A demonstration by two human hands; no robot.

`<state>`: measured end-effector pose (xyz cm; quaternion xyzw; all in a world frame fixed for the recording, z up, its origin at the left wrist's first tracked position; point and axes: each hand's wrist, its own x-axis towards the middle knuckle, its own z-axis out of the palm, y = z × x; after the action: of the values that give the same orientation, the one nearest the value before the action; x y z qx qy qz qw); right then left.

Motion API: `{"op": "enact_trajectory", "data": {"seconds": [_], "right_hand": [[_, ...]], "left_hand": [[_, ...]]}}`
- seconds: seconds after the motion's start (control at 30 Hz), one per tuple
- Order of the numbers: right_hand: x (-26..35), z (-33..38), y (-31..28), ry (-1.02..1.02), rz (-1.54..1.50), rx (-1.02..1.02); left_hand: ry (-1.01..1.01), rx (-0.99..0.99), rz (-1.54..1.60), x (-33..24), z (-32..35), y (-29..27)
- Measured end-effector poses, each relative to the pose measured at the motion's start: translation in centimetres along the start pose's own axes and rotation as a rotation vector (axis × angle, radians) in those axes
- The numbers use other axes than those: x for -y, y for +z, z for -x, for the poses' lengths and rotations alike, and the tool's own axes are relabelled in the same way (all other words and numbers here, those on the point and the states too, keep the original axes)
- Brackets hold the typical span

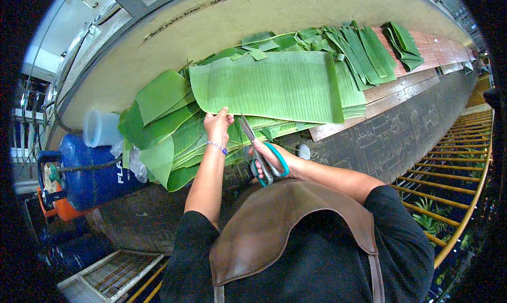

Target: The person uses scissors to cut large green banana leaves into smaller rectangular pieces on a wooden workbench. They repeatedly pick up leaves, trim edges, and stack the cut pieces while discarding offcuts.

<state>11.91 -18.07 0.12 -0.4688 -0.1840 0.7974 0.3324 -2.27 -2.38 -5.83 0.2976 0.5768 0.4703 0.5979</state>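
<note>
A broad green banana leaf piece [269, 84] lies across the top of a heap of leaves. My left hand [216, 126] pinches its near edge close to the left corner, thumb and fingers closed on it. Just to the right, my right hand [272, 159] grips a pair of scissors [265, 163] with teal handles. The scissor blades point up and away, their tips near the leaf's front edge; I cannot tell whether they touch it. More banana leaves [163, 97] lie layered to the left and beneath.
Cut leaf strips [364, 52] and a folded leaf bundle [402, 45] lie farther right on the wooden bench [380, 100]. At left stand a blue gas cylinder [87, 171] and a translucent plastic tub [99, 128]. A yellow railing [449, 181] runs along the right. A wall backs the bench.
</note>
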Motion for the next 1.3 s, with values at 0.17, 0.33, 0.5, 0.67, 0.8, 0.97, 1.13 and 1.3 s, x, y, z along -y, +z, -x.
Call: {"op": "enact_trajectory", "data": {"seconds": [0.17, 0.33, 0.5, 0.67, 0.8, 0.97, 1.13, 1.3], "right_hand": [[-0.4, -0.9, 0.3, -0.013, -0.090, -0.070], [-0.3, -1.9, 0.5, -0.051, -0.094, -0.151], [-0.6, -1.7, 0.7, -0.061, -0.083, -0.102], [-0.5, -2.2, 1.0, -0.061, -0.076, -0.150], [-0.4, -2.3, 1.3, -0.073, -0.062, -0.166], [0.3, -1.6, 1.5, -0.091, 0.000, -0.188], [1.1, -0.1, 0.7, -0.247, 0.325, -0.188], [0.3, 1.2, -2.6, -0.465, 0.474, -0.247]], "left_hand": [[-0.019, 0.048, -0.005, 0.0, 0.7, -0.3], [-0.009, 0.045, -0.015, 0.1, 1.7, -0.3], [0.013, 0.035, -0.032, -0.1, 1.9, -0.2], [-0.001, 0.030, -0.027, -0.1, 2.0, -0.1], [-0.012, 0.043, -0.048, 0.0, 1.8, -0.3], [-0.012, 0.056, -0.046, 0.1, 1.5, -0.3], [-0.045, 0.066, -0.011, -0.3, 0.7, -0.2], [0.002, 0.100, 0.048, -0.4, 0.0, -0.7]]}}
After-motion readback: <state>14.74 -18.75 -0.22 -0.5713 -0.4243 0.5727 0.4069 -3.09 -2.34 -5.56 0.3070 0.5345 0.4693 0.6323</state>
